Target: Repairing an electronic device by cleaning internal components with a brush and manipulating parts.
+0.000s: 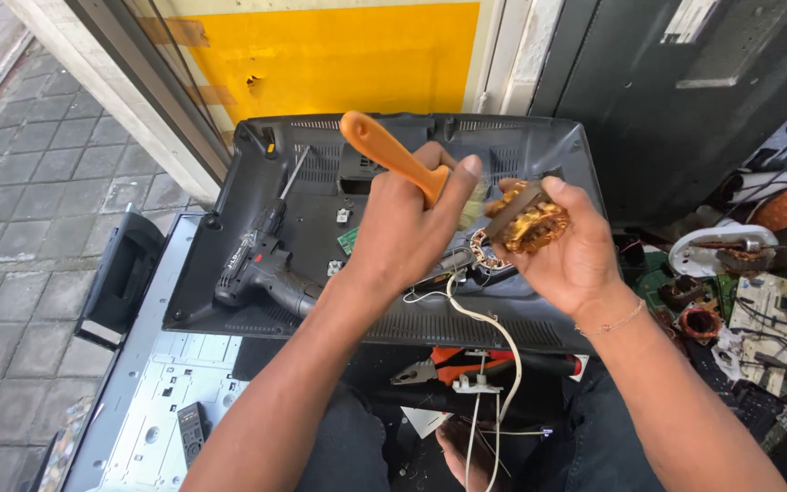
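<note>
Though your left hand [407,223] grips the orange-handled brush [392,153], its bristles sit hidden behind your thumb. Your right hand [567,246] holds a copper-wound coil [532,223], partly covered by fingers.

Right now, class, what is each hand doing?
Left hand: closed around an orange-handled brush.
Right hand: closed on a copper-wound motor coil.

Head view, looking down, close up
</note>
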